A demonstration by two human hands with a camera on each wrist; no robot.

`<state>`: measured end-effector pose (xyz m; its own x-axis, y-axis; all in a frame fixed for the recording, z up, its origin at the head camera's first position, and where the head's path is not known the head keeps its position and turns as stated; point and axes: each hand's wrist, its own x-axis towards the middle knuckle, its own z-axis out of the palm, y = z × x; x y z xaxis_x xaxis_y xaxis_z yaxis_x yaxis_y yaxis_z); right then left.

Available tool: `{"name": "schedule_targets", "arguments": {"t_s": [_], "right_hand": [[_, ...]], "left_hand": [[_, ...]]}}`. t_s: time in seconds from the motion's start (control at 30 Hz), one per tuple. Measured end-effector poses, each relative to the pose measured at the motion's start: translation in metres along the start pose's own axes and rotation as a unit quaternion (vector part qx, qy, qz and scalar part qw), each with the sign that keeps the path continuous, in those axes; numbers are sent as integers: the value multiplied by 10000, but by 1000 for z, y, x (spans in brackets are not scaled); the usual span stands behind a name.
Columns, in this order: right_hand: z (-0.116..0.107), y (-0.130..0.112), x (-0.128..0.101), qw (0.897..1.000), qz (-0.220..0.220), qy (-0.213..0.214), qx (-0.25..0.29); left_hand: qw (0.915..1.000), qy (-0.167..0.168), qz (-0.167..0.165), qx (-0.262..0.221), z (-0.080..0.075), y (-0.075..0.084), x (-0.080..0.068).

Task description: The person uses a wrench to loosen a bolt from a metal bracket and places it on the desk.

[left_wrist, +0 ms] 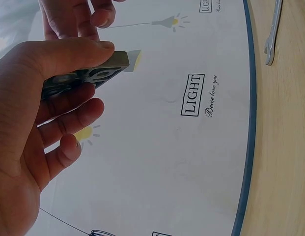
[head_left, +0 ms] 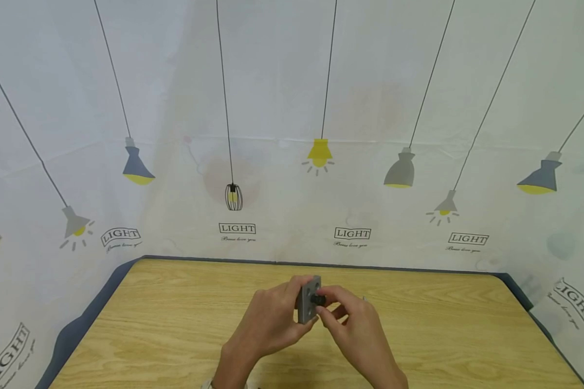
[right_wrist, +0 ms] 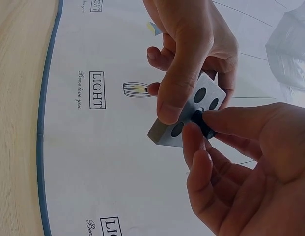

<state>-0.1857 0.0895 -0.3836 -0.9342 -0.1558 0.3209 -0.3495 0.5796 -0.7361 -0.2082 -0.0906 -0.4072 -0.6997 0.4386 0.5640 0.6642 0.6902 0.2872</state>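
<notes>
A small grey metal block (head_left: 308,299) is held up above the wooden table (head_left: 175,335), between both hands and clear of the tabletop. The left hand (head_left: 267,324) is wrapped round it: in the left wrist view the thumb is laid flat along its top edge and the fingers (left_wrist: 69,120) are curled beneath, so the block (left_wrist: 88,76) is pinched edge-on. In the right wrist view the block (right_wrist: 189,115) is shown as a flat, square-cornered plate with a dull, smooth face, pierced by several round holes. A small black knob-like part (right_wrist: 202,123) is seated at the middle of that face, and it is gripped between the thumb and curled fingertips of the right hand (right_wrist: 240,162); whether it is threaded cannot be told. In the head view the right hand (head_left: 355,324) is pressed in from the right side, touching the block's face. The table is finished in pale wood grain with a dark blue edge. Behind it a white cloth backdrop (head_left: 292,108) is hung, printed with pendant lamps and the word LIGHT. A slim silver wrench (left_wrist: 273,32) is left lying on the table, well apart from the hands.
</notes>
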Motion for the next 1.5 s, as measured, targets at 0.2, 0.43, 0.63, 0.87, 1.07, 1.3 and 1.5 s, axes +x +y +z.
{"name": "schedule_targets", "arguments": {"t_s": [0.2,0.43,0.63,0.87,1.07,1.3,1.5], "right_hand": [[-1,0,0,9994,258,-113,186],[0,1,-1,9989,416,-53,218],[-1,2,0,9976,623,-27,296],[-1,2,1,9967,683,-163,403],[0,2,1,9985,489,-94,234],[-1,2,1,9997,245,7,2],[-1,2,1,9998,201,41,-35]], "left_hand": [[10000,-9,23,56,0,0,0],[10000,16,49,85,0,1,0],[9999,17,66,83,0,1,0],[9999,10,76,71,0,2,0],[10000,-25,58,33,0,2,0],[10000,0,65,35,0,2,-1],[10000,-26,64,39,0,2,0]]}}
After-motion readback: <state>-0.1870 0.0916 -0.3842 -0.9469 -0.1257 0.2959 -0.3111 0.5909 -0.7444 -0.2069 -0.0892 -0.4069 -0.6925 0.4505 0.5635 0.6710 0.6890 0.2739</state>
